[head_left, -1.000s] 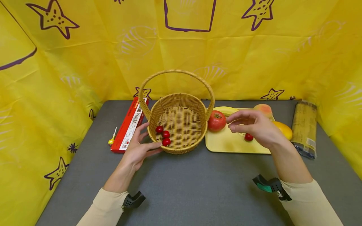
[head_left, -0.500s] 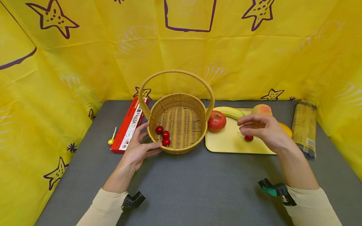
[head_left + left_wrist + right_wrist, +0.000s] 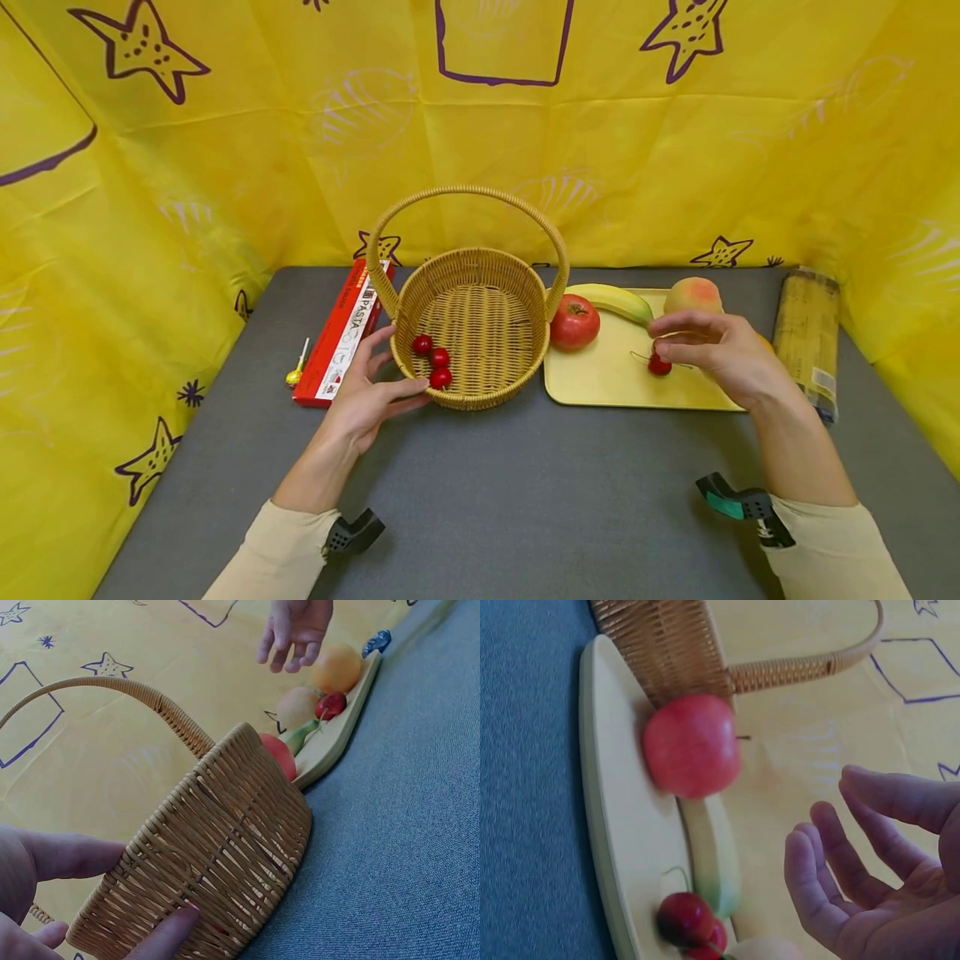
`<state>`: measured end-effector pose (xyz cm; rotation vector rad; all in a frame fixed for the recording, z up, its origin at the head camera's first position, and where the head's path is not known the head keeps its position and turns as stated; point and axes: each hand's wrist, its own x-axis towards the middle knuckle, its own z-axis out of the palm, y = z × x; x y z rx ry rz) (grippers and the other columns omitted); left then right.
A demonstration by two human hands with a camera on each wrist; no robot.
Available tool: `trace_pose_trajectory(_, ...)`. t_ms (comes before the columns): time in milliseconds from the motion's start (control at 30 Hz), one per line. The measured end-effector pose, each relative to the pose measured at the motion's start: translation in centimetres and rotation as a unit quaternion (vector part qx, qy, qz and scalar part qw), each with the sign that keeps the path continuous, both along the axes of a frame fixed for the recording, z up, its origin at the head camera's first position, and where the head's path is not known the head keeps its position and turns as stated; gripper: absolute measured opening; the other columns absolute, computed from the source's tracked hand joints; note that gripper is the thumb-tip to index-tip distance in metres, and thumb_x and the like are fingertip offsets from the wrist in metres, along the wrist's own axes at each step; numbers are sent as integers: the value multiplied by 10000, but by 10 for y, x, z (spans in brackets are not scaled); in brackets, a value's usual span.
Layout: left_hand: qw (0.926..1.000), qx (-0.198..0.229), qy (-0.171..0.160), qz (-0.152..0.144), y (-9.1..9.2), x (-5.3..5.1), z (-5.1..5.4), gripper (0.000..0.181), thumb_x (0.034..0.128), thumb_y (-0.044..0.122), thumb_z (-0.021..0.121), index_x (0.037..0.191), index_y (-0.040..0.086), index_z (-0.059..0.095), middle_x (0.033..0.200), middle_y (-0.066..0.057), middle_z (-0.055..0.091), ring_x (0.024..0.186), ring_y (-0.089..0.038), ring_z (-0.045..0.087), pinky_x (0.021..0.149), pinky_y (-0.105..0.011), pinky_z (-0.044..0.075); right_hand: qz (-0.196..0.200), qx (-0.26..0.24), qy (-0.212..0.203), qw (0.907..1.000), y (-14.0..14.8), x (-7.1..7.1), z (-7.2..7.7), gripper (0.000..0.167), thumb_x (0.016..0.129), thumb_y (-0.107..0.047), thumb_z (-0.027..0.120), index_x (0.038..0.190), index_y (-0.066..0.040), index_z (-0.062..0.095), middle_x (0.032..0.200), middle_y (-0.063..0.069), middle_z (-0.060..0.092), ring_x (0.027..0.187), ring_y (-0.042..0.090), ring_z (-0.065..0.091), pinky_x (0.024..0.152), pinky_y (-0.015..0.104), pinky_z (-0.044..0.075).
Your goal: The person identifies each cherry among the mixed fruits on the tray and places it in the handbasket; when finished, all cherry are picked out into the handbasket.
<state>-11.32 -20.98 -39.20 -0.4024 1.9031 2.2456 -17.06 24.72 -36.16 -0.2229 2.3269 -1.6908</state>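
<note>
The left hand (image 3: 375, 402) rests spread, fairly straight fingers against the basket (image 3: 480, 260), probably to steady it. Three cherries (image 3: 439, 357) lie inside, toward its near-left wall. The right hand (image 3: 716, 352) holds nothing; its thumb and fingertips stand parted above two more cherries (image 3: 660, 364) on the tray (image 3: 600, 383), whose low edge seemingly leaves small fruit easy to reach from above.
</note>
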Motion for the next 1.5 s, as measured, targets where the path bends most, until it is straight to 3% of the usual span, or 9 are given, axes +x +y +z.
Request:
trace_pose_trajectory(167,10000,-3,-6,-5,1,0,0,980,873,-167,710,1629,256,252,1628,-160,239,1131,-372,671,873,-451,645,-105,276,-62,9995,9,-2,-4,384,974,-190,755,1309,-28,663,1095,-169,722,984,70,687,872,147,543)
trace_pose_trajectory(500,10000,-12,26,-7,0,1,1,979,875,-174,704,1631,252,250,1632,-165,237,1155,-392,657,872,-453,645,-227,756,-343,9963,19,-8,-14,436,965,-267,770,1330,-56,658,1124,-145,712,1007,74,629,862,218,563)
trace_pose_trajectory(767,10000,5,36,-1,0,1,2,982,870,-179,704,1629,245,249,1627,-168,235,1089,-329,678,864,-453,648,-246,764,-335,9962,20,-10,-19,403,966,-184,762,1313,-8,659,1105,-99,733,956,51,668,860,239,593)
trace_pose_trajectory(967,10000,-21,18,-9,-1,1,1,973,880,-162,709,1629,256,250,1627,-166,237,1124,-351,663,868,-451,647,-193,853,-245,9959,17,-10,-20,384,962,-130,754,1301,21,656,1080,-76,738,930,48,686,840,230,595)
trace_pose_trajectory(1333,10000,-38,0,-16,-1,0,0,973,884,-153,713,1632,257,245,1632,-165,236,1128,-355,667,870,-447,646,-137,1666,138,9858,5,-9,-23,376,951,-101,759,1292,30,675,1124,158,739,886,72,667,757,249,599)
trace_pose_trajectory(1500,10000,-19,3,-8,0,0,0,975,880,-162,710,1631,252,246,1630,-170,239,1087,-319,680,870,-449,646,-126,2005,246,9793,0,-9,-24,346,930,-86,767,1250,23,696,1106,182,738,866,103,650,719,252,595)
